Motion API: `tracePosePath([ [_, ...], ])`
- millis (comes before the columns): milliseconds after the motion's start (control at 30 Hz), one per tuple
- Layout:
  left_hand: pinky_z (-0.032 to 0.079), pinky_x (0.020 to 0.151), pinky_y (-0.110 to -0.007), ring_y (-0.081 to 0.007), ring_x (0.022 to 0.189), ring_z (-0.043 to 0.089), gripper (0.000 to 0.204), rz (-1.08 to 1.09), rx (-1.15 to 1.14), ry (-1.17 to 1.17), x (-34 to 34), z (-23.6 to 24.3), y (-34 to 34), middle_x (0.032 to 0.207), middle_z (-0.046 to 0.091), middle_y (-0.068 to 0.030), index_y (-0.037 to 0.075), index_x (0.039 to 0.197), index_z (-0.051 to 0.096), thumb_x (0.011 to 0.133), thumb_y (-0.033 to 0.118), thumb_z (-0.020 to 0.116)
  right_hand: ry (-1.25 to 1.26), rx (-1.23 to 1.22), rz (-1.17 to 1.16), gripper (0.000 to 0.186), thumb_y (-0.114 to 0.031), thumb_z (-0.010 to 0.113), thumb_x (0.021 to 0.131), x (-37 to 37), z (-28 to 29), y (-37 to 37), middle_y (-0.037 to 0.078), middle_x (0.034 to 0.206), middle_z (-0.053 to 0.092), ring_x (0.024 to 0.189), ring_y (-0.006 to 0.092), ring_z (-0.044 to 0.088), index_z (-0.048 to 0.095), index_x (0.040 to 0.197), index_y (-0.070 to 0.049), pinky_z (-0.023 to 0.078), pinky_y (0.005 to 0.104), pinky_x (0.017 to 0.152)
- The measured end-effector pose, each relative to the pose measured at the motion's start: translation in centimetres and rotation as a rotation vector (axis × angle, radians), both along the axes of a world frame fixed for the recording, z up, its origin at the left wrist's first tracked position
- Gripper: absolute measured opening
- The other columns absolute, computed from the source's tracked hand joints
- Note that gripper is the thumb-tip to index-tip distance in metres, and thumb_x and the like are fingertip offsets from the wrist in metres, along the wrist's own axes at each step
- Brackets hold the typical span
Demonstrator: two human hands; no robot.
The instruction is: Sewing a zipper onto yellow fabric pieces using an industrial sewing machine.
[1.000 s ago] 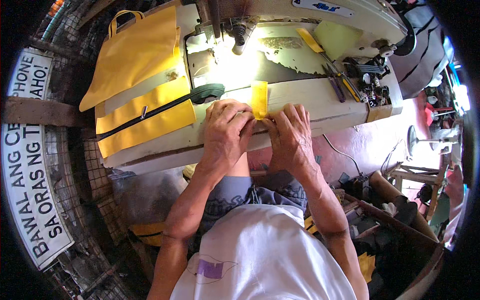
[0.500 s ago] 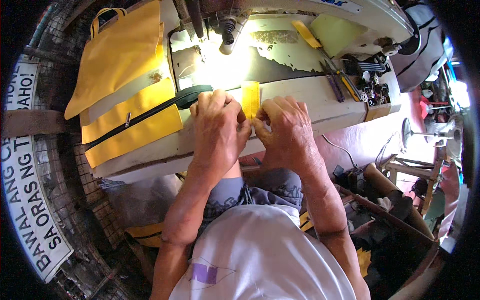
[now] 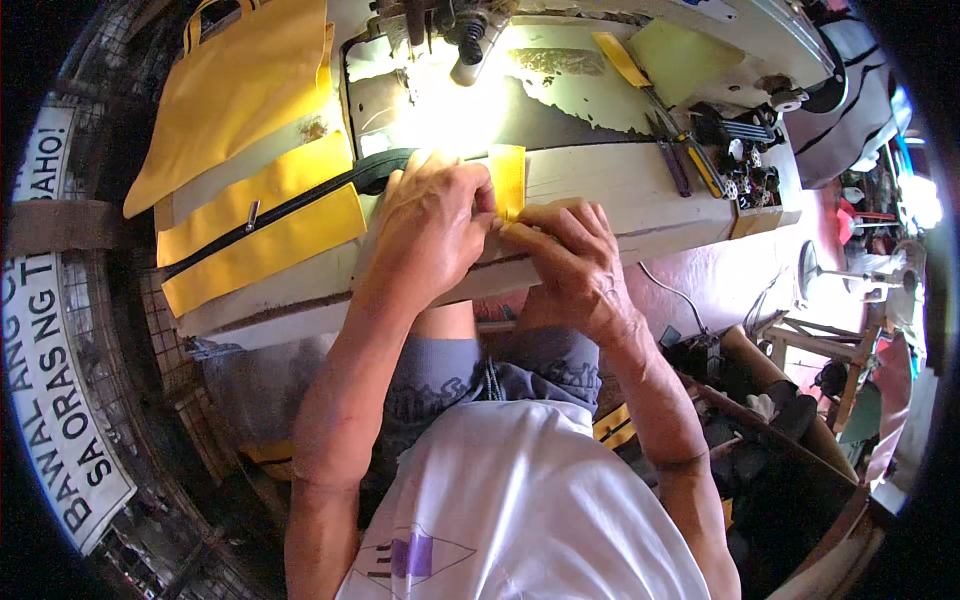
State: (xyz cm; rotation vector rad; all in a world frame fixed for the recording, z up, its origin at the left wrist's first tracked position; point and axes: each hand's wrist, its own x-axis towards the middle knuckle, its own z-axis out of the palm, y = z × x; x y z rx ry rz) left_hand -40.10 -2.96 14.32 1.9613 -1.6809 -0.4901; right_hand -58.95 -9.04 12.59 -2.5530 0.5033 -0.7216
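A small yellow strip [image 3: 508,176] stands out toward the sewing machine [image 3: 470,40] at the table's front edge, its near end between my two hands. My left hand [image 3: 440,215] has its fingers bent, thumb and forefinger closed on that near end. My right hand [image 3: 568,250] pinches beside it with fingertips on the same end; exactly what lies under them is partly hidden. Just left of my hands lies a yellow panel [image 3: 265,265] with a black zipper [image 3: 300,210] and metal pull, its dark tail reaching behind my left hand. A yellow bag [image 3: 230,100] lies beyond it.
On the right of the table [image 3: 650,225] are a yellow-handled tool [image 3: 705,170], purple scissors [image 3: 675,165] and a box of small hardware [image 3: 755,185]. A lamp glows under the machine head. A fan [image 3: 870,280] and wooden frame stand right; a wire-mesh wall runs left.
My left hand has shifted farther forward and slightly left, fingers higher over the table. My right fingers have changed their grip at the strip's near end. The whole view has shifted slightly.
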Motion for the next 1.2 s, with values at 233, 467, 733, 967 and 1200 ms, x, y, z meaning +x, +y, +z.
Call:
tracePosePath([
  [233,0.048,0.081,-0.044,-0.0356,0.090,0.060,0.011,0.071,-0.054,0.042,-0.7,-0.5,0.3,0.095,0.062,-0.0129,0.007,0.086,0.064,0.077,0.009,0.072,0.131,-0.067,-0.099,0.055,-0.017,0.066,0.074,0.1,-0.1,1.4,0.010,0.111,0.057,0.100,0.0304,0.053,0.059,0.128,-0.008,0.041,0.0421,0.088],
  [467,0.044,0.096,-0.041,-0.0275,0.109,0.057,0.034,-0.045,-0.413,-0.215,-1.8,-1.7,3.5,0.112,0.062,-0.0077,0.003,0.109,0.068,0.075,0.004,0.064,0.136,-0.010,-0.279,0.051,-0.005,0.057,0.076,1.7,-0.4,3.7,0.015,0.110,0.053,0.101,0.0344,0.049,0.058,0.127,-0.004,0.039,0.0454,0.088],
  [733,0.041,0.104,-0.046,-0.0297,0.116,0.055,0.037,-0.169,-0.349,-0.295,-1.7,-1.1,3.7,0.121,0.062,-0.0113,-0.002,0.118,0.063,0.082,0.005,0.059,0.074,-0.051,-0.167,0.053,-0.003,0.063,0.074,-0.2,-0.9,2.8,0.013,0.116,0.055,0.104,0.0338,0.051,0.061,0.127,-0.005,0.042,0.0443,0.092],
  [967,0.038,0.107,-0.049,-0.0312,0.116,0.053,0.036,-0.243,-0.260,-0.521,-2.8,-0.4,4.0,0.121,0.056,-0.0165,-0.009,0.115,0.061,0.083,0.008,0.058,-0.018,-0.060,-0.233,0.057,-0.009,0.066,0.074,0.0,-2.3,4.1,0.014,0.123,0.054,0.116,0.0347,0.049,0.057,0.130,-0.003,0.039,0.0482,0.101],
  [1200,0.036,0.112,-0.050,-0.0320,0.117,0.051,0.038,-0.315,-0.187,-0.845,-3.9,0.2,3.9,0.115,0.057,-0.0211,-0.012,0.109,0.066,0.083,0.014,0.057,-0.043,-0.092,-0.229,0.050,-0.012,0.068,0.078,-0.5,-2.1,4.4,0.011,0.122,0.054,0.115,0.0335,0.050,0.061,0.127,-0.005,0.040,0.0474,0.099],
])
